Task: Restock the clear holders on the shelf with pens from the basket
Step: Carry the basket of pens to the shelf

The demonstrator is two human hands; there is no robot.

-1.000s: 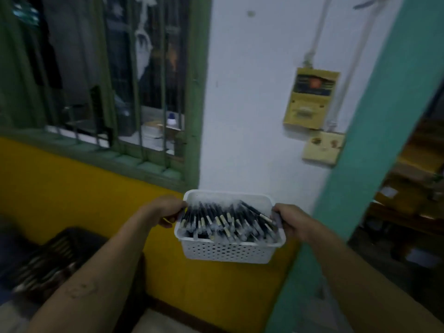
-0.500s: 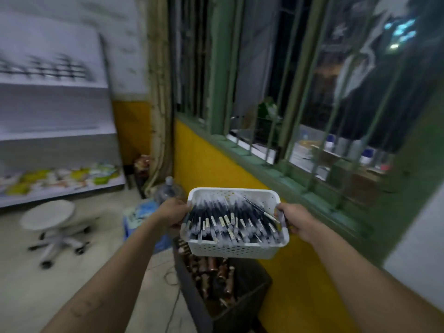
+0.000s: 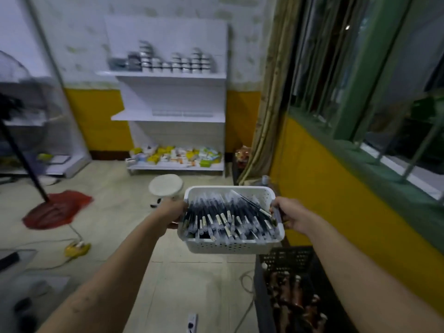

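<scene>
White perforated basket [image 3: 230, 246]; dark pens [image 3: 225, 219], pale labels. White shelf [image 3: 168, 118]. Yellow wall band [image 3: 336, 179]. Red mat [image 3: 56, 210].

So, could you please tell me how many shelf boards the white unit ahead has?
3: the top board under stacked tins, the middle board with what look like clear holders, and the bottom board under colourful packets. None seems hidden.

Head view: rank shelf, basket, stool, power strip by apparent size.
1. shelf
2. basket, which is close to the camera, so it looks bigger than it is
3. stool
4. power strip
</scene>
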